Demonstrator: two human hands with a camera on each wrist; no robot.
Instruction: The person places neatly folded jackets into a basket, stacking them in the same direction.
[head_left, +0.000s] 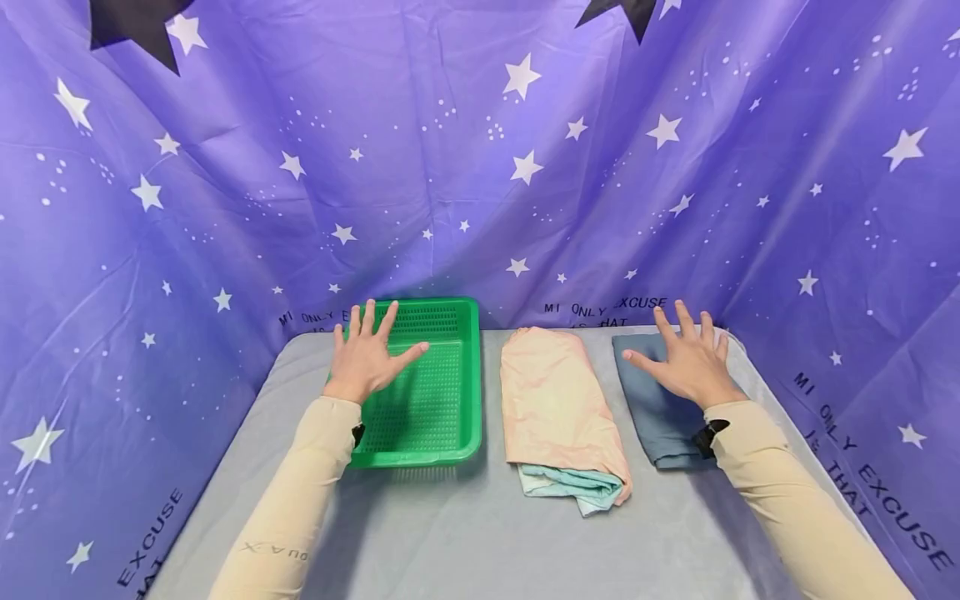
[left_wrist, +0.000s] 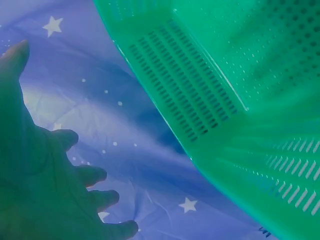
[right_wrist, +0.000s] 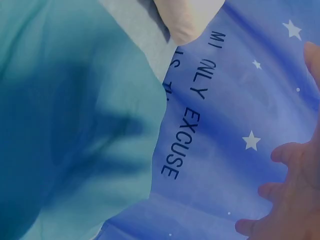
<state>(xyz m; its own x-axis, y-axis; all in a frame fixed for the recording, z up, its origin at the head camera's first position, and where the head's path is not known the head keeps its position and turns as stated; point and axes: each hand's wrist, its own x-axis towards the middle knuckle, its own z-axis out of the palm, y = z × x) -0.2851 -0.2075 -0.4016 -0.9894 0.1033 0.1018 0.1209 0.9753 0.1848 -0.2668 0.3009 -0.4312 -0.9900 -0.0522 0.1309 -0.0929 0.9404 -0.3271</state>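
My left hand [head_left: 367, 357] is spread wide above the left part of a green plastic basket [head_left: 471, 392], holding nothing. In the left wrist view its fingers [left_wrist: 102, 200] reach out beside the basket's perforated wall [left_wrist: 180, 80]. On the right, my right hand [head_left: 690, 358] is likewise spread, over a folded dark blue cloth [head_left: 648, 400], and grips nothing. The right wrist view shows that cloth [right_wrist: 75, 125] close up, with the hand's fingers [right_wrist: 280, 192] at the right edge. Between the hands lies a folded peach-pink cloth [head_left: 558, 400], with a light teal layer [head_left: 573, 483] showing at its near end.
A grey cloth-covered table [head_left: 480, 542] bears the basket and the folded cloths. Purple curtain fabric [head_left: 450, 167] with white stars hangs behind the table and along both sides. Each wrist wears a dark strap [head_left: 708, 437] over a beige sleeve [head_left: 787, 492].
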